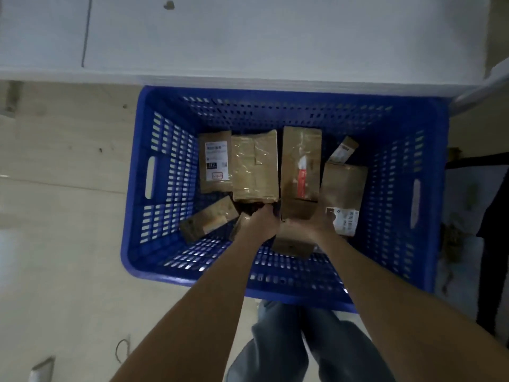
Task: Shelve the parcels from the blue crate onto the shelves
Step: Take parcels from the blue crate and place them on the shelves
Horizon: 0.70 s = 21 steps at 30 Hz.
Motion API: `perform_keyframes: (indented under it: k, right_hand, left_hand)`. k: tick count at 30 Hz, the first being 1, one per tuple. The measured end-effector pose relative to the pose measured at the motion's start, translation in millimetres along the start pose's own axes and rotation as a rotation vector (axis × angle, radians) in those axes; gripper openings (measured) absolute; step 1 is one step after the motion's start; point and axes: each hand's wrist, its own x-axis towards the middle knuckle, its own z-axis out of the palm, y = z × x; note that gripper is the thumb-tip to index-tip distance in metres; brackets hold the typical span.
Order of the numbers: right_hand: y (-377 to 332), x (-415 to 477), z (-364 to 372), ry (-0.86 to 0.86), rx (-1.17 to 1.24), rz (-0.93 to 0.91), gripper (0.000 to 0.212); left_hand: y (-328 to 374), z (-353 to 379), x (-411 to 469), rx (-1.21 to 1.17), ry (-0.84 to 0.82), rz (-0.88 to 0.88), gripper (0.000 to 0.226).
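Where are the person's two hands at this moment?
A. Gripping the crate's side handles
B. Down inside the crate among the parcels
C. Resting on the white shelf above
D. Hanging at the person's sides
B: the left hand and the right hand both reach down into the blue crate, right at the brown parcels.

The parcel labels point(216, 161) are blurred beyond reading.

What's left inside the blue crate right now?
Roughly eight brown parcels lie in the blue crate, some bearing white labels. The left hand and right hand reach in, covering parts of the nearest parcels; anything under them, and what they grip, is hidden.
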Motion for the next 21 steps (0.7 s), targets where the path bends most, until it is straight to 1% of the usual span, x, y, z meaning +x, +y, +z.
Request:
perform_keyframes:
  k: [3, 5, 7, 9, 12, 15, 17, 19, 20, 21]
  right_hand:
    - [5.6, 25.9, 6.5, 0.065, 0.21, 0.035, 0.078]
    - [7.9, 37.2, 7.9, 0.034, 0.329, 0.068, 0.063]
    - [7.6, 37.4, 5.8, -0.034, 0.423, 0.084, 0.06]
    - [4.3, 26.4, -1.0, -0.048, 0.504, 0.072, 0.061]
    - [-17.2, -9.8, -14.3, -0.056, 0.627, 0.045, 0.072]
    - [-48.7, -61.0, -31.0, -0.07, 0.769, 0.023, 0.079]
    - [-72.9, -99.5, -44.6, -0.075, 0.872, 0.016, 0.074]
    - [-98.1, -143.5, -61.0, -0.125, 0.947, -0.002, 0.072]
    - [-110.1, -164.0, -68.7, -0.147, 0.959, -0.012, 0.067]
    - [-122.1, -187.2, -76.2, -0.159, 0.963, -0.032, 0.057]
  left_hand:
    - [-3.1, 16.3, 27.2, -0.247, -0.097, -0.102, 0.034]
    - [-0.8, 22.3, 34.2, -0.383, -0.163, -0.149, 0.036]
    - [1.8, 20.5, 31.2, -0.52, -0.193, -0.196, 0.039]
    - [3.1, 12.2, 21.1, -0.639, -0.181, -0.218, 0.045]
    - [12.5, -15.0, -7.9, -0.781, -0.075, -0.187, 0.045]
    - [30.4, -51.6, -55.5, -0.888, 0.074, -0.193, 0.046]
    - [41.7, -79.1, -92.3, -1.007, 0.178, -0.193, 0.059]
    - [53.8, -109.3, -133.6, -1.144, 0.233, -0.169, 0.085]
    - [58.8, -124.6, -154.6, -1.174, 0.252, -0.154, 0.093]
    - [63.9, -141.1, -176.0, -1.182, 0.273, -0.131, 0.093]
